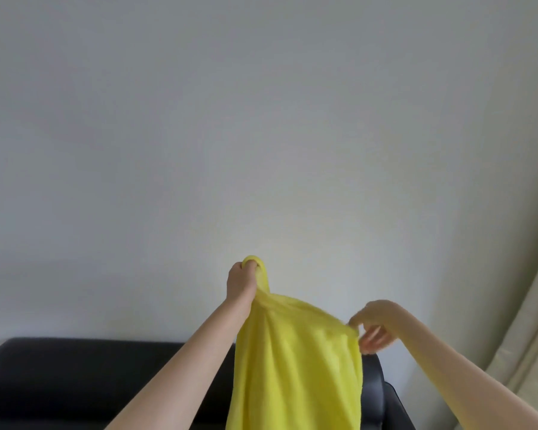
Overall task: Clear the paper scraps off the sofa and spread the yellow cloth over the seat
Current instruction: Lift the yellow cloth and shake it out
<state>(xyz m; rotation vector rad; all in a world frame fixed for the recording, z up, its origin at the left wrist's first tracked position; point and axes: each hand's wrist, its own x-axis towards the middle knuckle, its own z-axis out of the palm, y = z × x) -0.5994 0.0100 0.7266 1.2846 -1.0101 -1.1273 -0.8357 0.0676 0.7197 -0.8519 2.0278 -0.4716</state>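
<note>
**Head view: the yellow cloth held up, not yet spread**

Head view showed both arms raised in front of the person. The left hand (241, 282) was a closed fist around a bunched corner of the yellow cloth (295, 361), a small loop of fabric poking out above the knuckles. The right hand (375, 324) sat lower and off to the side — thumb and forefinger pinched the cloth's top edge, the other fingers loosely curled beneath and gripping nothing that I could make out.

From where I stood it looked like the spreading step, at its start: the cloth was being opened in the air. No paper scraps showed anywhere, though the seat itself was out of sight below the frame, so whether the clearing was finished I could not tell.

The next move, I judged, called for drawing the two hands wider apart to pull the top edge taut, then lowering the cloth onto the seat.

The cloth hung between the hands and fell past the bottom of the frame. It was a bright, soft yellow with a slightly fuzzy surface, gathered into long vertical folds — narrow, far from its full width. It hung in front of the dark sofa (75, 377), whose backrest ran along the bottom. Behind was a plain pale wall (261, 119), and a light curtain (531, 336) at the right edge.
</note>
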